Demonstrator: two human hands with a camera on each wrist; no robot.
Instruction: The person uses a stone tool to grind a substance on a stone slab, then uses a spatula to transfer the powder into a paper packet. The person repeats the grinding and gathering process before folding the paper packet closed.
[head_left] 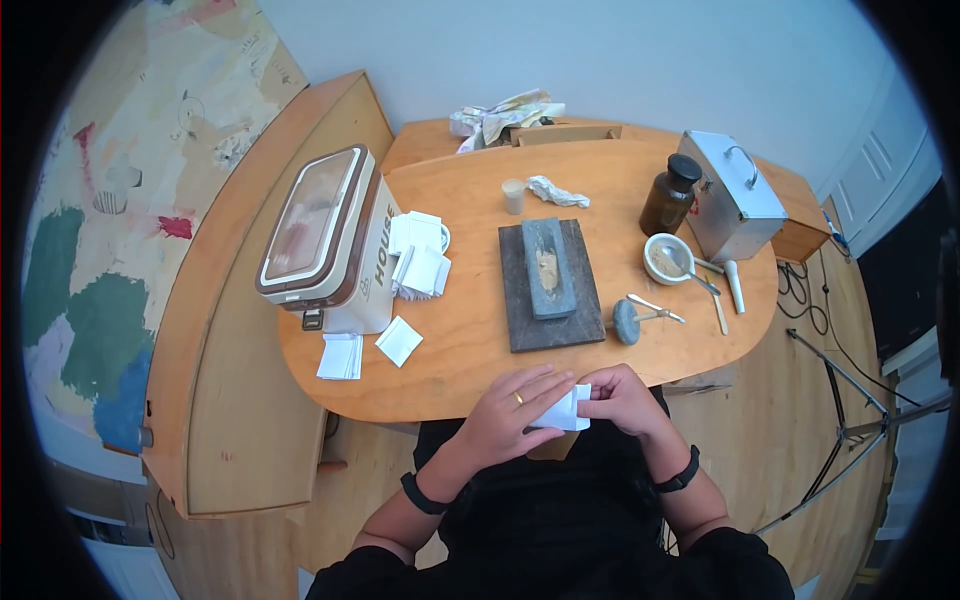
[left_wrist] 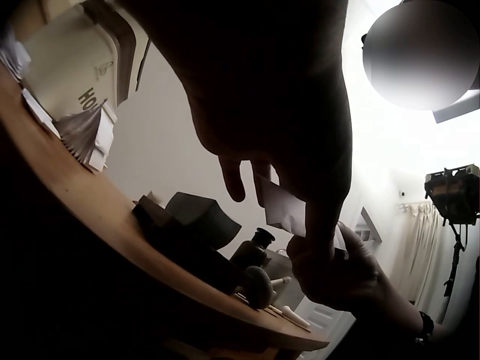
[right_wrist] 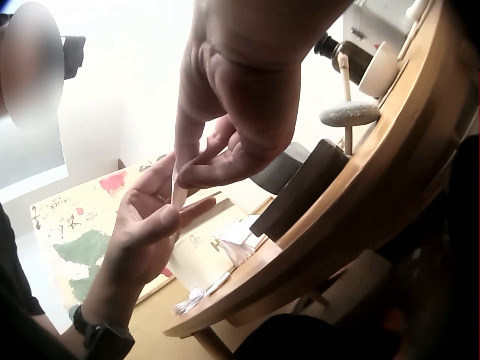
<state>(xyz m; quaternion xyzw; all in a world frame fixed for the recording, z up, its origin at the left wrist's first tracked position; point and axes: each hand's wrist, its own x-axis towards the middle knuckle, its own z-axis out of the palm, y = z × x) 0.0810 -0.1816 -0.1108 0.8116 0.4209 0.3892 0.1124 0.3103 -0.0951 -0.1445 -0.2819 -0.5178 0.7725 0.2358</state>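
Note:
A small white folded paper [head_left: 564, 411] is held between both hands over the lap, just off the table's near edge. The left hand [head_left: 508, 415], a ring on one finger, grips its left part with fingers laid over it and the thumb below. At its right end the right hand [head_left: 626, 398] pinches the paper with thumb and curled fingers. From the side, in the right wrist view, the paper [right_wrist: 178, 184] looks thin and upright between the fingertips. In the left wrist view the paper [left_wrist: 285, 209] shows partly behind the dark left hand.
On the table [head_left: 450, 370] stand a white box [head_left: 350, 240], folded papers [head_left: 420, 262], a grey stone [head_left: 547, 270] on a dark board [head_left: 520, 325], a small cup [head_left: 513, 196], a brown bottle [head_left: 667, 200], a bowl [head_left: 655, 262] with a spoon, and a metal case [head_left: 735, 200]. A tripod [head_left: 850, 432] stands right.

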